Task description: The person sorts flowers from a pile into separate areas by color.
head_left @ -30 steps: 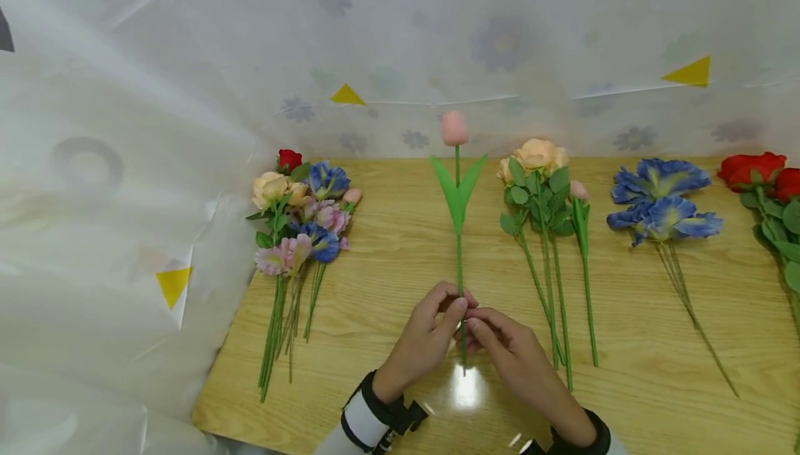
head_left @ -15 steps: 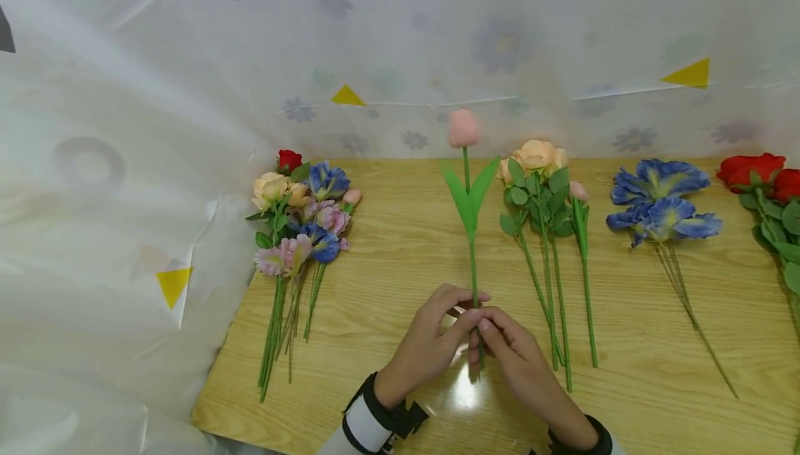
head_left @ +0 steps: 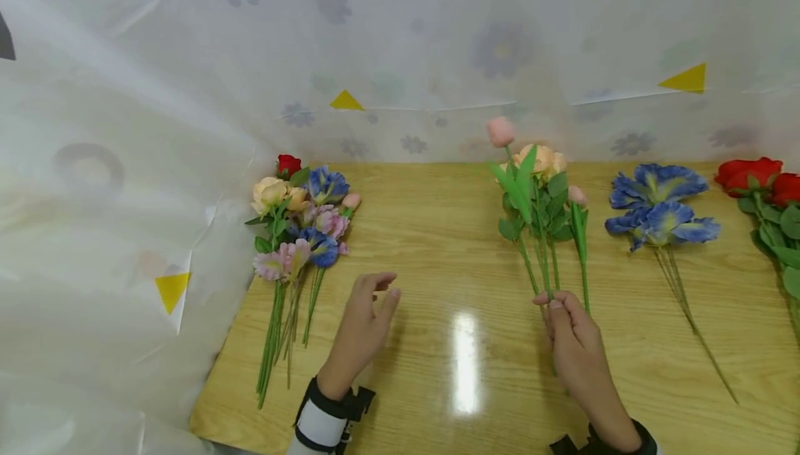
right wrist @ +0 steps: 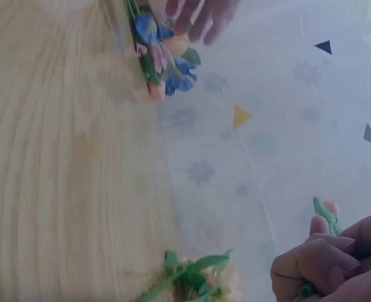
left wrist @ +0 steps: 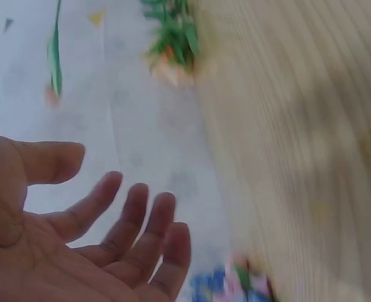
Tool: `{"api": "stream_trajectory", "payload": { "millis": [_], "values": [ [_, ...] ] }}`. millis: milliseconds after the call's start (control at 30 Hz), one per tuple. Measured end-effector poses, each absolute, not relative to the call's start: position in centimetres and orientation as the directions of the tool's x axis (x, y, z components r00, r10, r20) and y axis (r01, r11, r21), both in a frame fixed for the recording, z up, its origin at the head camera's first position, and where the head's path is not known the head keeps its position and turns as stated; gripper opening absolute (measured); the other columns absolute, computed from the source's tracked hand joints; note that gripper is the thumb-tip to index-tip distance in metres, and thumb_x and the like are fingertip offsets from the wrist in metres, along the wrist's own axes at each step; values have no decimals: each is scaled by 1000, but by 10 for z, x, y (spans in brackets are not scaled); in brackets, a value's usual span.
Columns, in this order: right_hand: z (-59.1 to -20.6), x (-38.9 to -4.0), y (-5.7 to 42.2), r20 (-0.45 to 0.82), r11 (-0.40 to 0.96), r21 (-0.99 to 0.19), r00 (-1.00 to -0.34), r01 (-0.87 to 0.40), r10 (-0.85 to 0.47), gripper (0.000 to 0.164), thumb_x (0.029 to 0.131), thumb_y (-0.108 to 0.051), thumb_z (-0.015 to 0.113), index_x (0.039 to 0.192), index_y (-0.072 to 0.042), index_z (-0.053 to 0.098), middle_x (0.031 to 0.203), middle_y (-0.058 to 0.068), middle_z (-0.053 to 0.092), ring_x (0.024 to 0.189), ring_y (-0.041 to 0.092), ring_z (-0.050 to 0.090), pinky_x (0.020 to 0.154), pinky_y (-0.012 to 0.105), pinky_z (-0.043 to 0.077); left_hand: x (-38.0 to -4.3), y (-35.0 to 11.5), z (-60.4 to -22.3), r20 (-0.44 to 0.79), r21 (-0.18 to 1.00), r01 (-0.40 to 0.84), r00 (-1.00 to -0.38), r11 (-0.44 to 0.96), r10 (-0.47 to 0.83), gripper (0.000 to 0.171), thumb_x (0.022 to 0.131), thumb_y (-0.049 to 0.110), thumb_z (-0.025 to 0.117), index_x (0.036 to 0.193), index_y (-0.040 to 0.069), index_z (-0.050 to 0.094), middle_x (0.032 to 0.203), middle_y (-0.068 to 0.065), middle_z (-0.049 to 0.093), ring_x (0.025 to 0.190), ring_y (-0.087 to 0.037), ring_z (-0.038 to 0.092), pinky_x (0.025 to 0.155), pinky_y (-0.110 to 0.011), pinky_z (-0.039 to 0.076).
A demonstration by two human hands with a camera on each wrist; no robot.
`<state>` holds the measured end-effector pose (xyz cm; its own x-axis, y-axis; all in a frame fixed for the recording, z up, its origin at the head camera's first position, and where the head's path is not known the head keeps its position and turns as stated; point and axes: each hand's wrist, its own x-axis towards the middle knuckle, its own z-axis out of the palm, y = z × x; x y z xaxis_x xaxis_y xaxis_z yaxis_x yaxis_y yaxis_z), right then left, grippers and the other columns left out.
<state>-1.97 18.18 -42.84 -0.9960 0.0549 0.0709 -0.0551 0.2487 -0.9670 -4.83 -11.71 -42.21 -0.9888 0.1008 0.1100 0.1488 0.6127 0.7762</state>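
My right hand (head_left: 575, 340) pinches the green stem of an artificial pink tulip (head_left: 501, 133) between thumb and fingers. In the head view the tulip's leaves (head_left: 519, 187) overlap a group of peach roses (head_left: 542, 160). The right wrist view shows curled fingers round the stem, its cut end (right wrist: 307, 290) poking out below. My left hand (head_left: 364, 326) hovers over the table at left of centre, holding nothing, its fingers spread and relaxed in the left wrist view. Nearest to it is a mixed bunch (head_left: 300, 226) of roses, blue irises and pink flowers.
Another pink tulip (head_left: 577, 196) lies right of the peach roses. Blue irises (head_left: 662, 222) and red roses (head_left: 750, 174) lie farther right on the wooden table (head_left: 431, 233). A pale floral sheet (head_left: 425, 38) hangs behind and to the left.
The tulip has moved right and tilted left, over the peach roses, in my right hand. My left hand has let go of the stem and drawn away to the left.
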Motion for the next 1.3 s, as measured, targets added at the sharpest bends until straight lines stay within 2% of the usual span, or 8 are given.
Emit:
{"api": "stream_trajectory", "payload": {
  "millis": [167,367,633,900,1067,1200,1267,1300],
  "values": [
    [-428,-22,212,13,337,-941,-988,40,154,40,110,-26,23,121,-2,53,61,-1,34,43,15,30,41,32,32,-47,-164,-427,92,577,-9,-993,817,-76,38,102,24,56,133,0,53,126,-25,54,113,-41,57,89,-52,50],
    [-432,-20,243,-132,395,-894,-967,212,219,43,109,-36,21,125,-11,51,55,-4,36,40,13,29,37,33,32,-44,-199,-436,-2,429,-141,-988,892,-155,37,101,18,57,127,-9,56,125,-31,57,116,-48,54,95,-58,44],
    [-438,-15,256,-222,485,-816,-945,315,241,54,107,-35,16,137,-3,47,62,2,44,40,12,33,36,31,35,-44,-208,-447,0,349,-182,-981,919,-194,37,99,17,59,127,-7,57,124,-31,58,112,-50,55,92,-59,46],
    [-448,-13,264,-115,675,-701,-971,229,209,58,108,-25,11,143,14,37,62,7,45,37,12,30,35,27,32,-51,-209,-449,57,286,-194,-974,938,-219,30,98,13,57,116,-12,62,106,-32,62,90,-50,62,72,-60,51],
    [-455,-15,269,-149,726,-650,-974,224,167,58,107,-20,11,141,24,27,64,8,46,39,12,33,38,25,33,-54,-210,-452,37,291,-244,-963,925,-266,29,98,14,56,116,-9,60,104,-31,61,88,-48,63,64,-59,51],
    [-457,-18,271,-163,737,-641,-976,215,144,53,106,-13,15,138,28,28,84,33,57,45,17,38,41,28,36,-57,-212,-455,69,317,-248,-956,915,-283,34,96,12,58,123,-9,57,110,-31,58,91,-48,62,67,-59,51],
    [-458,-21,271,-159,752,-626,-978,207,137,50,106,-9,19,135,30,30,105,47,56,56,33,57,47,35,47,-58,-212,-456,89,319,-243,-954,916,-285,33,96,12,58,122,-9,59,109,-31,59,92,-48,62,69,-59,51],
    [-458,-22,271,-163,757,-618,-977,209,137,49,105,-8,21,135,30,30,113,50,52,59,36,58,47,37,48,-58,-212,-456,97,319,-242,-953,916,-286,32,96,12,58,121,-8,60,108,-31,59,91,-48,62,70,-59,51]
  ]
}}
